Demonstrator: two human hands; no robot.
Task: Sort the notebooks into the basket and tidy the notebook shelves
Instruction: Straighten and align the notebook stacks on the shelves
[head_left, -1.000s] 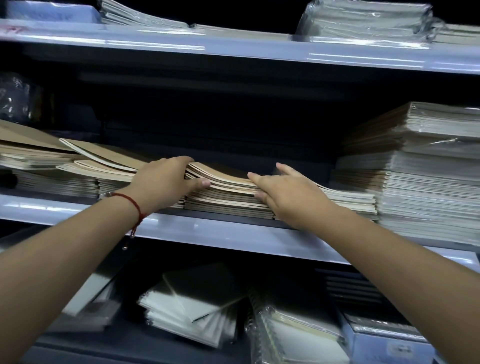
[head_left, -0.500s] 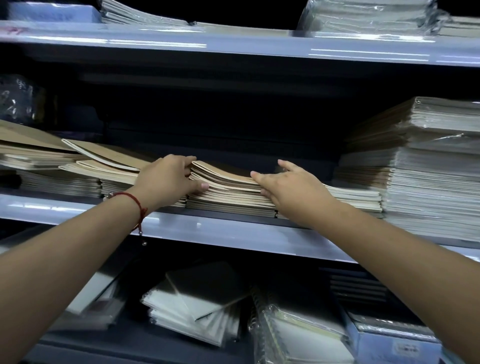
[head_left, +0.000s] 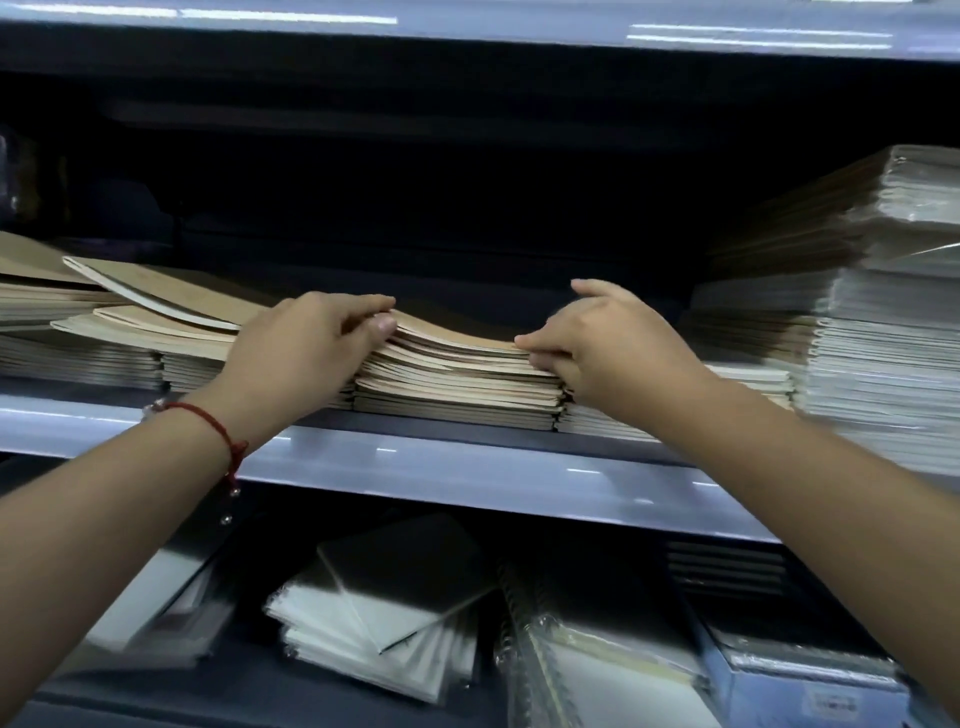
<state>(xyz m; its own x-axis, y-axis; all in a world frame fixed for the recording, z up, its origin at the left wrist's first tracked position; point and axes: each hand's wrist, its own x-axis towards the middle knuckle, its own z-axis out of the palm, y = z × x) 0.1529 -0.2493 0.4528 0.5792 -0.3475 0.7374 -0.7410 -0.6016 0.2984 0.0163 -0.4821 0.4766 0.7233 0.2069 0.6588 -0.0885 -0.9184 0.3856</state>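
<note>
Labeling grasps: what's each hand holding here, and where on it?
Both grip the top kraft notebooks of the middle stack: left hand pinches their left edge, right hand pinches their right edge. The covers sag between.

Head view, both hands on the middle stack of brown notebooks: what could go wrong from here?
1. The left hand and right hand pinch only the top notebooks of the brown notebook stack, and the covers already bow; they may crease or slip free.
2. The loose tilted notebook leans on the uneven pile beside the left hand, so a nudge might slide it off the shelf edge.
3. The tall wrapped stack stands close to the right arm and could be bumped.
</note>
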